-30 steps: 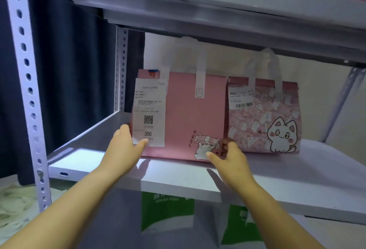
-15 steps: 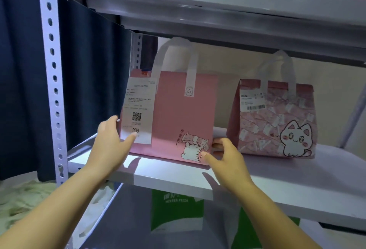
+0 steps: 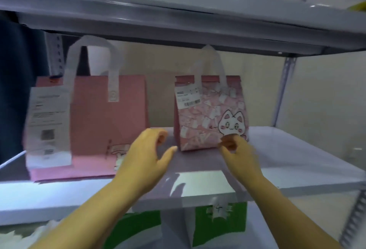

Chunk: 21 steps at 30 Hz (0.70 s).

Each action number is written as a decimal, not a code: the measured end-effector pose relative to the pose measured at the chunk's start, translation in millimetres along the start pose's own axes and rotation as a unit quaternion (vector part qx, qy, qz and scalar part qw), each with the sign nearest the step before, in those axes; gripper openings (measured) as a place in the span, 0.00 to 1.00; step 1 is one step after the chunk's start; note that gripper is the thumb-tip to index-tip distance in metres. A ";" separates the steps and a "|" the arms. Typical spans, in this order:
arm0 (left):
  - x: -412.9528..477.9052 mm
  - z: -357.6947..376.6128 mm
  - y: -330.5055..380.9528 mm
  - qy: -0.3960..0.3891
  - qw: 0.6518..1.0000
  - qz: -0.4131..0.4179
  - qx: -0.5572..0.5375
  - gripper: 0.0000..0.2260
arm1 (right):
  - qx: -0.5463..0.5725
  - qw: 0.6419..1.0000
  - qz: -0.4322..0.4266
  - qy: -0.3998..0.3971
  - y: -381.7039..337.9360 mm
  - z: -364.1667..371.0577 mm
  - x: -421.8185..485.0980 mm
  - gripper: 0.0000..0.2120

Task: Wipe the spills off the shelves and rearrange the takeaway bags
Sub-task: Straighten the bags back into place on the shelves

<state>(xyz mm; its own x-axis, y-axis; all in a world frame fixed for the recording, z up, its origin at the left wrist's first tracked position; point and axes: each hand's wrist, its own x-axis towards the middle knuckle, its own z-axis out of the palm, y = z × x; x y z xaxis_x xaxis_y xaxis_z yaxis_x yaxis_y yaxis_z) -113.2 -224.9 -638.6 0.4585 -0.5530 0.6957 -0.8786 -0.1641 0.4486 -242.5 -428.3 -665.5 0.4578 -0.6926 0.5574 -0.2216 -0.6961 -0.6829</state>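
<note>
Plain pink bag (image 3: pixel 111 126): stands upright on the shelf (image 3: pixel 297 169), well to the left of both grips, with its long receipt (image 3: pixel 48 128) hanging down the front. A moment ago both hands held its lower corners; now neither touches it, and a clear gap separates it from its neighbour where the two bags stood side by side.

Left hand (image 3: pixel 147 155): has let go and moved right. It hovers over the bare shelf between the bags, forearm reaching up and forward, thumb spread wide, fingers loosely bent. The grip is released and holds nothing.

Cat-print bag (image 3: pixel 204 118): upright and further back on the shelf, just beyond both grips, its left side facing the left thumb.

Right hand (image 3: pixel 237 151): has also come off the pink bag and is now in front of the cat-print bag's lower right corner, fingers curled in. It is blurred, so I cannot tell whether the grip is already on the bag or just short of it.

Meaning for the task: the first bag looks placed, and the hands seem set to take the second from both sides.
</note>
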 end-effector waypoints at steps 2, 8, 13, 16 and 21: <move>10.8 29.4 5.9 -0.059 0.998 -0.037 0.005 0.24 | -0.034 0.998 0.042 0.030 21.7 -11.2 14.1 0.11; 50.3 85.8 7.8 -0.131 0.983 -0.132 0.007 0.31 | -0.109 0.988 0.104 0.041 67.2 -27.3 61.3 0.32; 77.9 111.7 2.4 -0.154 0.962 -0.226 -0.021 0.36 | -0.111 0.979 0.163 -0.052 81.4 -21.5 97.1 0.40; 79.7 119.6 -2.8 -0.150 0.959 -0.232 -0.062 0.32 | -0.045 0.984 0.152 -0.084 86.4 -17.6 102.2 0.23; 73.4 119.1 -4.4 -0.116 0.962 -0.233 -0.081 0.25 | 0.026 0.985 0.166 -0.033 90.0 -26.1 92.3 0.16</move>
<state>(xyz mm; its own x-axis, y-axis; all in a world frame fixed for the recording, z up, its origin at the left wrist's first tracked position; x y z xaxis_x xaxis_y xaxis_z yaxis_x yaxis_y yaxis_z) -91.7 -362.0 -656.4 0.7383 -0.6213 0.2624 -0.5445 -0.3195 0.7755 -242.6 -559.7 -663.2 0.4228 -0.8653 0.2692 -0.3238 -0.4217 -0.8470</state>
